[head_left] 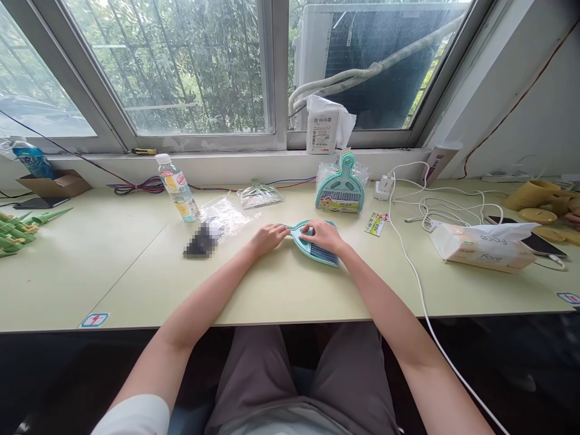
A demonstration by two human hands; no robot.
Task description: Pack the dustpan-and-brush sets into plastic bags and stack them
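Note:
A small teal dustpan lies on the table in front of me, its handle pointing left. A hand brush with dark bristles is nested in it. My left hand is closed at the end of the handle, fingertips pressed together there. From above, my right hand pinches the brush's body with curled fingers and covers part of it. Just behind stands a plastic-wrapped stack of similar teal dustpan sets. A small printed card lies right of my right hand.
Left of my hands are a crumpled clear bag, a blurred dark patch and a drink bottle. A wrapped dustpan set lies behind. To the right are white cables and a tissue pack. The table's front edge runs near me.

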